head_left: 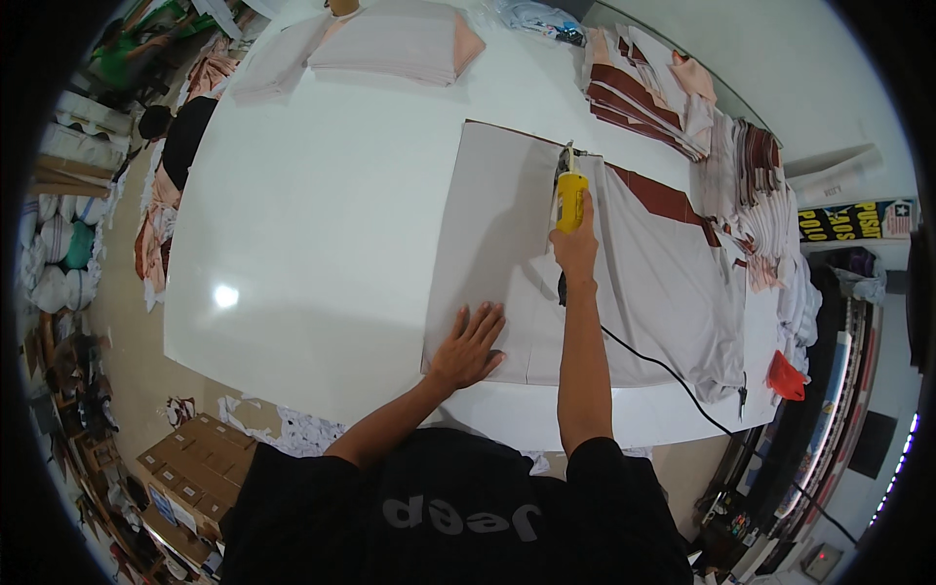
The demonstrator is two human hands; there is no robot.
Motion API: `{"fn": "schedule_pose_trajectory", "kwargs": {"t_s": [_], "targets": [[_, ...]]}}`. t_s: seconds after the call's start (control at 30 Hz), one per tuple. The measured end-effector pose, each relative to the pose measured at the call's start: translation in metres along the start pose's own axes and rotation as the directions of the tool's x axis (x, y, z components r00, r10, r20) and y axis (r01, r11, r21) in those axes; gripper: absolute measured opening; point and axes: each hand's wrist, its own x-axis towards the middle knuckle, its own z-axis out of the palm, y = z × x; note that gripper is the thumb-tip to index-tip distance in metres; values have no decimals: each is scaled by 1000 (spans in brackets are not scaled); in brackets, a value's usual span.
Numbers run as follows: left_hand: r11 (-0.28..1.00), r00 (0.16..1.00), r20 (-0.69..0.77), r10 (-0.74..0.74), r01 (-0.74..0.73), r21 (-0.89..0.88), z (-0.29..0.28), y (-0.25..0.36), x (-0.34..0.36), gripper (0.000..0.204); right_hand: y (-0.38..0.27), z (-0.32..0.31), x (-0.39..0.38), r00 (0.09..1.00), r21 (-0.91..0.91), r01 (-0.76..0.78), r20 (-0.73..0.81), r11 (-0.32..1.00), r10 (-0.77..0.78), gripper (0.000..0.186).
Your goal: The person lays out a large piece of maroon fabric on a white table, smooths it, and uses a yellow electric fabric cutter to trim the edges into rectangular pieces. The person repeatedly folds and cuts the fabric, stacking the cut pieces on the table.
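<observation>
My right hand is wrapped round a yellow electric fabric cutter, whose metal head sits near the far edge of a stack of light grey fabric. A black cord trails from the cutter over the fabric toward the lower right. Spread flat, my left hand rests on the near left part of the same fabric. Dark red fabric shows along the far edge to the right of the cutter. The cutter's blade is too small to make out.
The white table carries folded grey and peach fabric at the back and cut grey, dark red and peach pieces at the far right. A red cloth lies at the right edge. Cardboard boxes stand on the floor, lower left.
</observation>
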Motion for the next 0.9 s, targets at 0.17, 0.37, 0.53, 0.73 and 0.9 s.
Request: {"fn": "schedule_pose_trajectory", "kwargs": {"t_s": [0.17, 0.37, 0.53, 0.73, 0.9], "targets": [[1000, 999, -35, 15, -15, -4, -2, 0, -1, 76, -1, 11, 47, 999, 19, 43, -27, 999, -42, 99], [998, 1000, -8, -6, 5, -57, -5, 0, -1, 75, -19, 13, 82, 999, 143, -40, 21, 989, 38, 106], [994, 991, -82, -104, 107, 27, -4, -21, 7, 77, -8, -4, 83, 992, 496, -124, 68, 859, 104, 114], [905, 878, -224, -423, 396, -153, -48, -150, -46, 76, 12, -53, -18, 985, 599, -168, 130, 783, 112, 107], [757, 724, -301, -621, 653, 9, -95, -218, -149, 73, 62, -110, -126, 974, 602, -209, 55, 771, 221, 111]]}}
